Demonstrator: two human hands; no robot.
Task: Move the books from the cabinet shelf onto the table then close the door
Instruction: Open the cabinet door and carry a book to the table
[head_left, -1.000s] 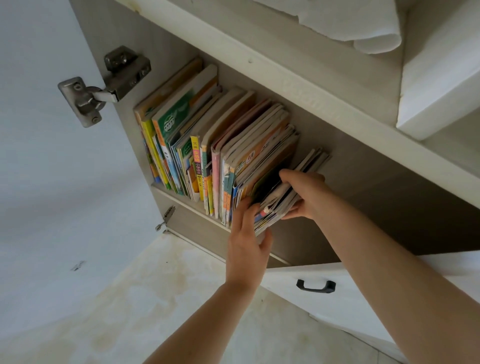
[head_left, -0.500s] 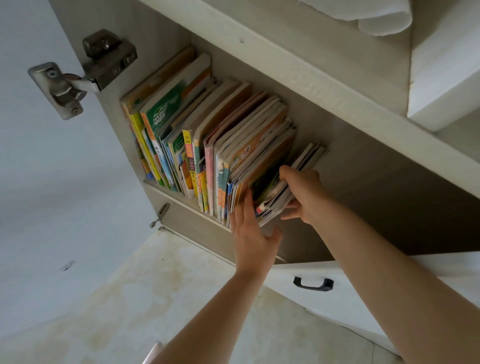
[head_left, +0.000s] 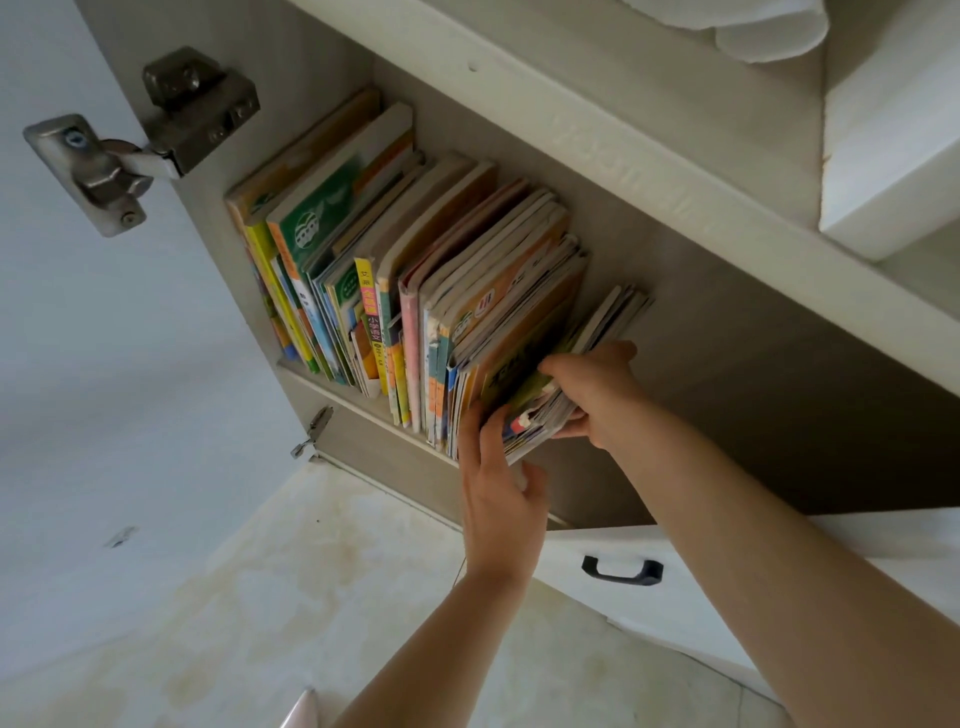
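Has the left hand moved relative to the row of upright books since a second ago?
Yes. The left hand has slid toward the row of upright books, its fingers now reaching further up against the bundle of thin booklets that the right hand grips.

Both arms extended upward; left hand (head_left: 501, 499) fingers straight, right hand (head_left: 597, 395) grip curled, pinching.
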